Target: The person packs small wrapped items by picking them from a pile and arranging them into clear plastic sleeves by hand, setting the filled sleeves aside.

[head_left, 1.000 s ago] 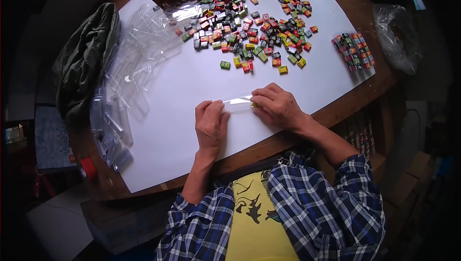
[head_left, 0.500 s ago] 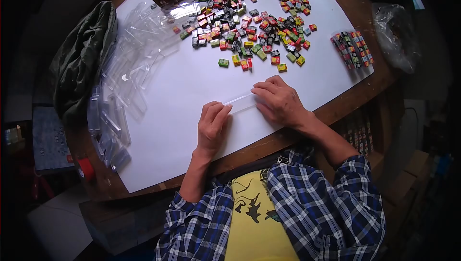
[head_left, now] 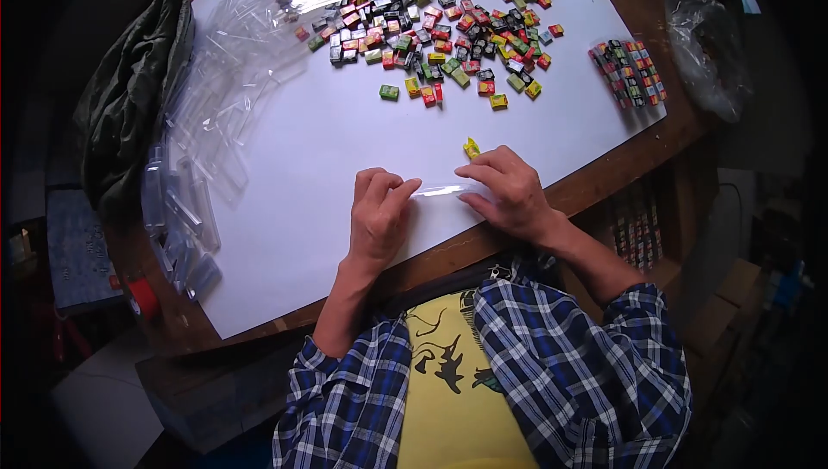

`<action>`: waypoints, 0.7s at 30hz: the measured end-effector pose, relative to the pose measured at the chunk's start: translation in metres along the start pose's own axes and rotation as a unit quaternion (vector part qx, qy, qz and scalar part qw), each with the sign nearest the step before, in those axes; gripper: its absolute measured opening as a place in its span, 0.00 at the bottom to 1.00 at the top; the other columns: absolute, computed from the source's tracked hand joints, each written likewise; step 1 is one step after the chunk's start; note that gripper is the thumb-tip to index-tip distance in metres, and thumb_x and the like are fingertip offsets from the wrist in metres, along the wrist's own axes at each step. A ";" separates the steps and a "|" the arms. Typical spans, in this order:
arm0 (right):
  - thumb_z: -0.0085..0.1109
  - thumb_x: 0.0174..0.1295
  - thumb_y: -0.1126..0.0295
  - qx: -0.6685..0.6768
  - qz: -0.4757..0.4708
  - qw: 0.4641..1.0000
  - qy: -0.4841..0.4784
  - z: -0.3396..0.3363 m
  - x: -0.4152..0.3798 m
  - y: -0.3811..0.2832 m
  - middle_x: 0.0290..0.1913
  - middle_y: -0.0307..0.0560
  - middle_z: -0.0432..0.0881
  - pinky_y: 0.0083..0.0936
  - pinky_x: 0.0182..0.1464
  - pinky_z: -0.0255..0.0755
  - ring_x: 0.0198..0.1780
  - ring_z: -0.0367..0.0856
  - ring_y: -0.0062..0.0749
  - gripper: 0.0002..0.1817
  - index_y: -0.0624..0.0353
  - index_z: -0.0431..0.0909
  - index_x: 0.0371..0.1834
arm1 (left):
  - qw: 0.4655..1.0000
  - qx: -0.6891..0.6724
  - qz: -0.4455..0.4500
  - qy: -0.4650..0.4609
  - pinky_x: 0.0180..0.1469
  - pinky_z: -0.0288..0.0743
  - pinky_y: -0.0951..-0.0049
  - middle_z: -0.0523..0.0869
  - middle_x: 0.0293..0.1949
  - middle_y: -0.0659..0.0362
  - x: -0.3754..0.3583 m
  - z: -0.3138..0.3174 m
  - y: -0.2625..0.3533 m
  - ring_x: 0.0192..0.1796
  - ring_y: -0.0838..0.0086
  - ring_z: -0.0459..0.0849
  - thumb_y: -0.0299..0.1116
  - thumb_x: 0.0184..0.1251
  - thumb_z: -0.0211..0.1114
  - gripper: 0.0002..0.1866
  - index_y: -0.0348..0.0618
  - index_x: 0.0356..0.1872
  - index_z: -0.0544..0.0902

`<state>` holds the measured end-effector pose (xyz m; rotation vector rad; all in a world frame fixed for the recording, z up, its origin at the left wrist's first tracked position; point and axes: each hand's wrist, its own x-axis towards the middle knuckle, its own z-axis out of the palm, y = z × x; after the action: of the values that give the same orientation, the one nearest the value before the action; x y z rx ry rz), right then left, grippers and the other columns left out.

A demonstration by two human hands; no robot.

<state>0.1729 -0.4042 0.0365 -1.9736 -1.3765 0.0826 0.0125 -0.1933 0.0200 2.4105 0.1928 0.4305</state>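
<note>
A long clear plastic case (head_left: 442, 191) spans the gap between my hands, low over the white sheet. My left hand (head_left: 377, 217) pinches its left end between thumb and fingers. At the other end, my right hand (head_left: 514, 196) grips it the same way, fingers on the far side and thumb on the near side. Just beyond my right fingers lies a small yellow wrapped piece (head_left: 471, 148). A loose spread of small boxes (head_left: 440, 46) in red, black, green and yellow covers the far part of the sheet.
Many clear plastic cases (head_left: 226, 94) lie heaped on the left, beside a dark green cloth bundle (head_left: 129, 98). Filled clear packs (head_left: 629, 75) stand at the right edge, near a clear plastic bag (head_left: 705, 55). A red tape roll (head_left: 143, 298) is at the lower left.
The plastic case has turned to lie more level, its right end coming nearer to me. The yellow piece now shows beyond my right hand. The whole view has shifted slightly.
</note>
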 end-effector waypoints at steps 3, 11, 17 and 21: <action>0.81 0.53 0.77 0.037 0.019 0.999 -0.015 0.002 -0.012 -0.003 0.46 0.46 0.89 0.35 0.46 0.86 0.47 0.88 0.41 0.21 0.57 0.89 0.52 | 0.999 -0.032 0.004 -0.023 0.64 0.82 0.54 0.89 0.48 0.55 -0.002 0.005 -0.004 0.63 0.53 0.82 0.15 0.57 0.75 0.19 0.42 0.50 0.91; 0.77 0.58 0.77 0.074 -0.073 0.994 -0.029 0.013 -0.015 -0.015 0.47 0.48 0.89 0.34 0.40 0.87 0.41 0.91 0.41 0.14 0.59 0.89 0.47 | 0.980 0.137 0.125 0.076 0.69 0.80 0.48 0.91 0.51 0.57 0.004 0.014 0.009 0.69 0.52 0.81 0.15 0.57 0.70 0.16 0.43 0.44 0.92; 0.78 0.60 0.75 0.033 0.111 0.992 0.042 -0.008 -0.002 -0.005 0.52 0.52 0.89 0.35 0.41 0.87 0.42 0.91 0.45 0.17 0.60 0.87 0.52 | 0.992 0.016 0.099 0.079 0.63 0.85 0.50 0.92 0.55 0.53 -0.002 -0.022 0.055 0.65 0.49 0.85 0.16 0.60 0.71 0.15 0.40 0.48 0.91; 0.78 0.61 0.74 -0.058 0.101 0.989 0.086 0.000 0.016 0.000 0.47 0.50 0.90 0.37 0.43 0.87 0.44 0.91 0.44 0.14 0.61 0.88 0.48 | 0.971 -0.058 0.211 0.096 0.59 0.87 0.52 0.92 0.54 0.50 0.022 -0.055 0.097 0.60 0.50 0.89 0.15 0.60 0.72 0.17 0.38 0.50 0.90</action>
<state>0.1802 -0.3909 0.0419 -2.1582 -1.0907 -0.0757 0.0161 -0.2296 0.1278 2.2881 -0.2618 0.8447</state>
